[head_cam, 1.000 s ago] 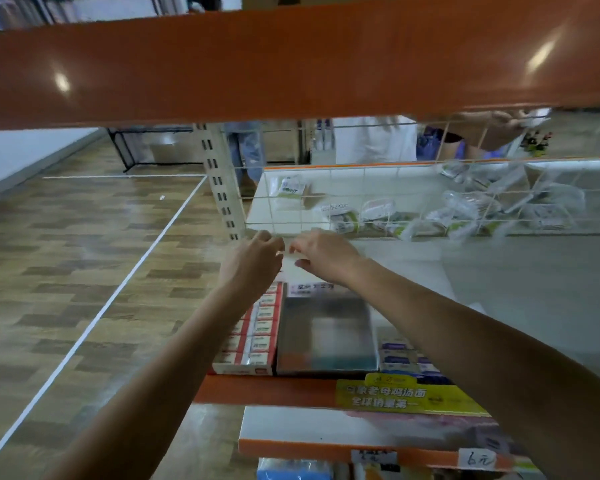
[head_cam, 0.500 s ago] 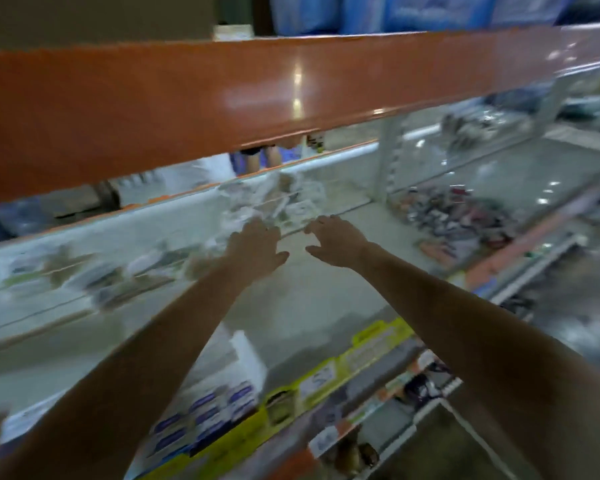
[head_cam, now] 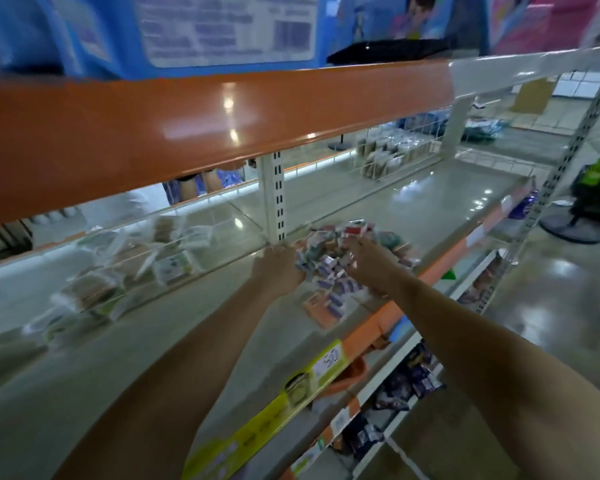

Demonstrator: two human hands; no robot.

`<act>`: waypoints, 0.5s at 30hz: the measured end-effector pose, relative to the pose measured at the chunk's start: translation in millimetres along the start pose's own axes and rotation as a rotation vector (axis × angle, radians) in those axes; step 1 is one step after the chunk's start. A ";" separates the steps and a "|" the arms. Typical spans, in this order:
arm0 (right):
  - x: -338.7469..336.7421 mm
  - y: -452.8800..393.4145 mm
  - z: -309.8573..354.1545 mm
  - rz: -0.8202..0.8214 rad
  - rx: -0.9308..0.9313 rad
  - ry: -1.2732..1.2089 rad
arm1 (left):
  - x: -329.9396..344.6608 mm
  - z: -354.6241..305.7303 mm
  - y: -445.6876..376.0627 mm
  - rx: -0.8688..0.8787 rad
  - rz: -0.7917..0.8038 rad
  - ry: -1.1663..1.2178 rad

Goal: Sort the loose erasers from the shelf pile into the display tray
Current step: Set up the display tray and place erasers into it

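On the middle shelf, head view: both arms reach under the orange beam to the eraser pile, which lies just right of the white upright and near the shelf's front edge; the left hand rests at the pile's left margin, fingers curled, touching the nearest packets; whether it has closed on one cannot be told; the right hand lies palm-down on the pile's right side, fingers spread and part-bent among the packets; no eraser is plainly held in it.

Step in hand, as judged: gathering erasers from the pile; no display tray appears in this view, so anything lifted would have to be carried out of sight to reach it.

Risks: the pile sits close to the front lip; a sweep of either hand could push packets off onto the lower shelves or floor; a large handful of small boxes could shed pieces in transit; the low beam above leaves little clearance for raised wrists.

Hidden or unclear: motion blur smears the whole frame; fingertips of both hands are buried or turned away; packet labels are unreadable; bagged goods behind the clear divider cannot be identified.
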State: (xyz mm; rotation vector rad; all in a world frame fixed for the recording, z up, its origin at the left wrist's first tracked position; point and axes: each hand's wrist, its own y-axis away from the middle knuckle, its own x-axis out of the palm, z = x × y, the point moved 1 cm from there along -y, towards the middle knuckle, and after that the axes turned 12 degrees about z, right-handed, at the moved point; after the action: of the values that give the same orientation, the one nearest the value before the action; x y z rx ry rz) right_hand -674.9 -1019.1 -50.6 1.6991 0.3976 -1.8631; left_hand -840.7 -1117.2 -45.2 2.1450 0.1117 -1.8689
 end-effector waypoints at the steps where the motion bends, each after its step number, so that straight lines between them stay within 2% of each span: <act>1: 0.1 -2.9 -10.4 0.001 0.000 -0.015 | 0.9 -5.7 -8.1 -0.015 0.002 0.019; 4: 4.7 -9.7 -30.9 0.014 -0.033 -0.009 | 2.3 -17.7 -29.5 -0.037 -0.034 0.056; 10: 12.2 -20.5 -47.5 -0.048 -0.070 -0.043 | 5.3 -34.0 -56.8 -0.022 -0.204 0.024; 15: 16.4 -25.1 -55.3 -0.084 -0.064 -0.121 | 8.6 -39.8 -77.1 -0.071 -0.206 0.137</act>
State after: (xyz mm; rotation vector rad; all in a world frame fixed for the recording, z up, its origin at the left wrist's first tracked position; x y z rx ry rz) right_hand -645.8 -970.9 -78.7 1.5402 0.4804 -1.9808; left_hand -820.4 -1034.1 -62.1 2.2858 0.4371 -1.7908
